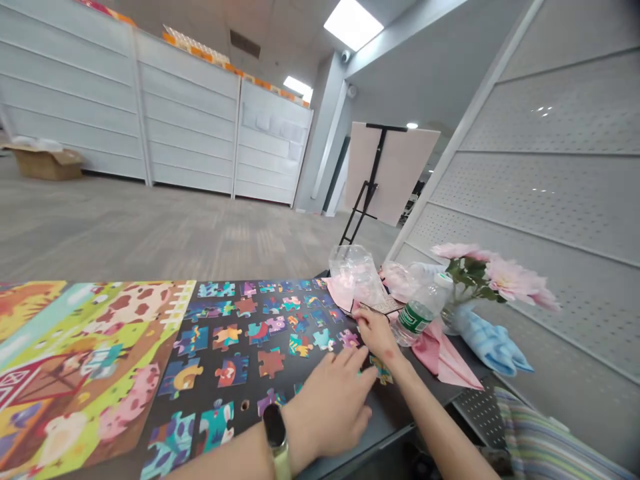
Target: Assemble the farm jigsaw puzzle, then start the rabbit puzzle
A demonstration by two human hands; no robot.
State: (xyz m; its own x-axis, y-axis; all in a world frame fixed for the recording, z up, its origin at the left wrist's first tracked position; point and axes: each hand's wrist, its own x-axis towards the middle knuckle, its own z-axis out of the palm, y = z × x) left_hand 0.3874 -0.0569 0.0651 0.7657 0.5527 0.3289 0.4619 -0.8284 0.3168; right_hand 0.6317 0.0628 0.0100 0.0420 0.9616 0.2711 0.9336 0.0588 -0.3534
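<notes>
My left hand (333,393), with a dark-faced watch (274,427) on its wrist, lies low over the dark table among loose jigsaw puzzle pieces (271,362). Its fingers are stretched out, and part of a puzzle piece (383,371) shows just past them. Farther out, my right hand (377,333) reaches across to the edge of a pink cloth (341,297). The fingers there are pinched together beside a thin dark edge; what they hold, if anything, I cannot make out. A purple-pink puzzle piece (348,338) lies just left of this hand.
A farm-scene puzzle (125,373) covers the table's left side. Right of my right hand stand a water bottle (417,317), a clear plastic container (355,270) and pink flowers (515,277) in a vase. A blue cloth (493,343) lies at the table's right edge.
</notes>
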